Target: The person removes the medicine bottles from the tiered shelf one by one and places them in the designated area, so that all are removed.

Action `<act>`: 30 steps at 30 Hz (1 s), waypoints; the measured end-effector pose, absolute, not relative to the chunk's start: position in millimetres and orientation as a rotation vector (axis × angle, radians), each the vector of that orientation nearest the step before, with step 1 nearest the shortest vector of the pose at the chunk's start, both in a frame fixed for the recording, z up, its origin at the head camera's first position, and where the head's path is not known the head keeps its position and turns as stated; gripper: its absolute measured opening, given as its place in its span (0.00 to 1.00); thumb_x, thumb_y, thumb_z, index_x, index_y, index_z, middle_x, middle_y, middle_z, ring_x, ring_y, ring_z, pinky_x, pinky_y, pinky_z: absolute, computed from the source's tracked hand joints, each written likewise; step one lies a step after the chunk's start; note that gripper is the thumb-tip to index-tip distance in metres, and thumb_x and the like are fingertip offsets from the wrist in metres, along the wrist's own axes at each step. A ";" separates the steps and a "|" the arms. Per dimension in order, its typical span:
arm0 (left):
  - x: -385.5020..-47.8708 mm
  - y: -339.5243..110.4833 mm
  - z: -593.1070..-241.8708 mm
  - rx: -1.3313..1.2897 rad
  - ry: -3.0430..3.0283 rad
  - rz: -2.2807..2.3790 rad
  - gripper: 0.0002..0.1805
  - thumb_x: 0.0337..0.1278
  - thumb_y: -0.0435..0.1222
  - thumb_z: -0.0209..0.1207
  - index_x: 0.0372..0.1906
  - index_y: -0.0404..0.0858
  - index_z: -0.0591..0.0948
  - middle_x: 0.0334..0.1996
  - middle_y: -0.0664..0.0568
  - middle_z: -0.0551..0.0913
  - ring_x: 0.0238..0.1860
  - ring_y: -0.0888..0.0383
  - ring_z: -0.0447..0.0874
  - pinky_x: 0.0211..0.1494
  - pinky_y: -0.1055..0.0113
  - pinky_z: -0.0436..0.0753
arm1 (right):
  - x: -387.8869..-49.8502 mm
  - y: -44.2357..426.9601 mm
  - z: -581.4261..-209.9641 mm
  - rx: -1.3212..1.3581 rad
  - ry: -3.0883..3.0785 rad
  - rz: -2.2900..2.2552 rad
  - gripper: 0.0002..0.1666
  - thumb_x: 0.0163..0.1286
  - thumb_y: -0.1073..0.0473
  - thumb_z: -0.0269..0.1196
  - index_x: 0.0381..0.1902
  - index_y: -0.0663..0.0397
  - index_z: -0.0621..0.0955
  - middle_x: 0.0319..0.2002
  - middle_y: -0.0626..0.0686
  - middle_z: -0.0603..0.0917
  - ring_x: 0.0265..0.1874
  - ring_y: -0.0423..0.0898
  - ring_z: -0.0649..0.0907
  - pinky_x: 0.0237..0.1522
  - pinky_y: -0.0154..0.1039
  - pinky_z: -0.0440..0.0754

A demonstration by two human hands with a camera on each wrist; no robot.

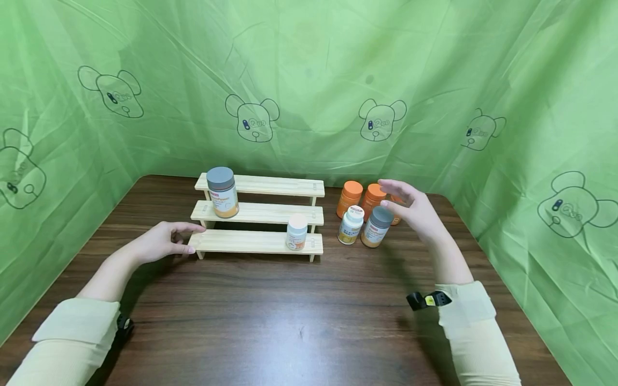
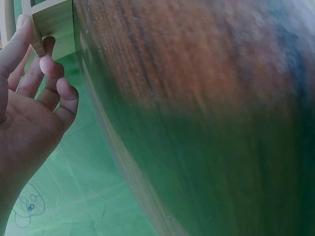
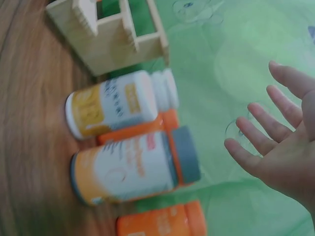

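My left hand pinches the left end of the lowest board of a three-step wooden rack, thumb at the front, fingers behind. The left wrist view shows the thumb and fingers on either side of the board. On the middle step stands a large grey-capped bottle, and on the lowest step a small white bottle. My right hand, fingers spread and holding nothing, hovers over a grey-capped supplement bottle. Beside that is a white-and-yellow bottle. In the right wrist view the fingers are apart from the bottle caps.
Behind the two front bottles stand several orange bottles, one partly hidden by my right hand. The dark wooden table is bordered by a green cloth at the back and sides. The rack stands left of the bottle group.
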State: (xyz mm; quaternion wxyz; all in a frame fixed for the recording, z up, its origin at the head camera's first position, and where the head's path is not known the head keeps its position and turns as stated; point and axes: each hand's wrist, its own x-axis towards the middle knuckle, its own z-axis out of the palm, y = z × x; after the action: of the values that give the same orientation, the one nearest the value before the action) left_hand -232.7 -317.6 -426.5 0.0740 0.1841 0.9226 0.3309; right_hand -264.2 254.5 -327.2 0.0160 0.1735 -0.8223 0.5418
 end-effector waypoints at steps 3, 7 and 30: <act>-232.2 -317.8 -426.2 0.540 2.761 0.999 0.30 0.48 0.45 0.68 0.60 0.44 0.76 0.42 0.48 0.81 0.27 0.62 0.71 0.33 0.69 0.71 | -262.1 246.5 -317.8 0.552 -2.555 1.677 0.30 0.64 0.54 0.65 0.64 0.43 0.72 0.62 0.48 0.74 0.64 0.45 0.69 0.66 0.52 0.58; -231.7 -318.2 -426.6 0.525 2.750 1.012 0.30 0.48 0.44 0.68 0.60 0.45 0.76 0.33 0.50 0.79 0.24 0.63 0.70 0.31 0.69 0.70 | -259.2 235.6 -305.2 0.565 -2.543 1.695 0.30 0.64 0.54 0.65 0.64 0.42 0.72 0.61 0.47 0.75 0.64 0.48 0.69 0.65 0.52 0.60; -232.2 -316.8 -425.6 0.535 2.748 1.009 0.30 0.48 0.44 0.68 0.59 0.44 0.76 0.26 0.53 0.76 0.23 0.63 0.70 0.29 0.68 0.71 | -257.5 157.2 -267.2 0.754 -2.428 1.797 0.29 0.62 0.55 0.66 0.62 0.43 0.74 0.61 0.47 0.75 0.62 0.45 0.72 0.60 0.45 0.70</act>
State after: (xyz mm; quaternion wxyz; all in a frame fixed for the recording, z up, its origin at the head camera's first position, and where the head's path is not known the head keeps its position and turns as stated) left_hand -232.2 -316.8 -425.6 0.0828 0.1791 0.9203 0.3377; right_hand -257.5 157.2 -267.2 0.0140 0.2421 -0.7799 0.5771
